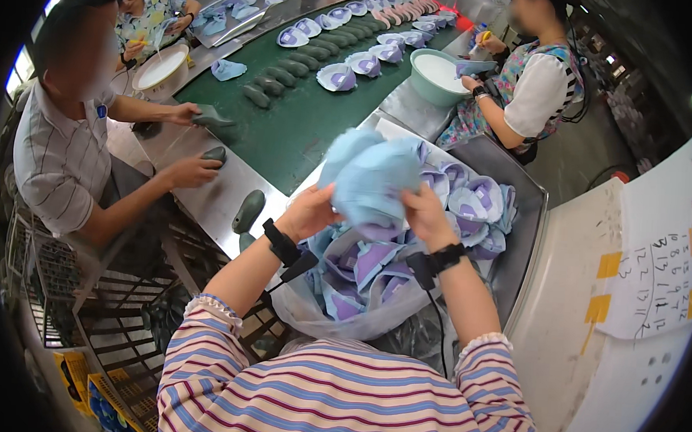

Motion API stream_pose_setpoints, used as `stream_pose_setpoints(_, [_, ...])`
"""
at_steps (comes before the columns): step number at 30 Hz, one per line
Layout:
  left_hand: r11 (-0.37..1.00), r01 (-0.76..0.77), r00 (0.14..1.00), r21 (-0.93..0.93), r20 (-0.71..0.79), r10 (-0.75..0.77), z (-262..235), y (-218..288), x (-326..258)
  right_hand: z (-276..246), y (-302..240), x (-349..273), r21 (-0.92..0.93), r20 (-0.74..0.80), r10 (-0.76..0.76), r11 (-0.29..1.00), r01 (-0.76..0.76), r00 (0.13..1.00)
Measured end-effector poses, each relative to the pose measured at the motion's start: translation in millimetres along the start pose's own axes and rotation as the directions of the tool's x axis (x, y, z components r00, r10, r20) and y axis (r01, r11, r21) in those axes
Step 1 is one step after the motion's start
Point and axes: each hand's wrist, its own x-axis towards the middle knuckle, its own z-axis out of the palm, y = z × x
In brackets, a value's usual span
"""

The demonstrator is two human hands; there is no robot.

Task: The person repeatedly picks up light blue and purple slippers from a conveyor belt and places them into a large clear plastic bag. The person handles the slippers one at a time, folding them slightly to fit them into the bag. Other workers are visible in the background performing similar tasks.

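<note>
Both my hands hold up a light blue fabric shoe upper (371,182) in front of me. My left hand (309,212) grips its lower left edge and my right hand (425,216) grips its lower right edge. Black wrist bands with cables sit on both my wrists. Below the held piece, a clear plastic bag (311,311) holds several blue and purple uppers, and more of them are piled in the metal tray (525,224) beyond.
A green conveyor belt (303,129) carries dark shoe lasts and blue uppers. A person in a striped shirt at left handles dark lasts (211,117). Another person at upper right sits by a teal bowl (437,77). A paper sheet (661,261) hangs at right.
</note>
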Motion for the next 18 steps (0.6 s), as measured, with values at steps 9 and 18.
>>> stream_pose_setpoints(9, [0.942, -0.087, 0.878, 0.325, -0.422, 0.227, -18.6, 27.7, 45.2, 32.3, 24.2, 59.2, -0.574, -0.227, -0.359, 0.800, 0.173, 0.905])
stream_pose_setpoints(18, [0.894, -0.055, 0.740, 0.444, -0.583, 0.335, -82.6, 76.1, 101.7, 25.3, -0.6, -39.3, -0.644, 0.072, 0.075, 0.765, -0.010, 0.995])
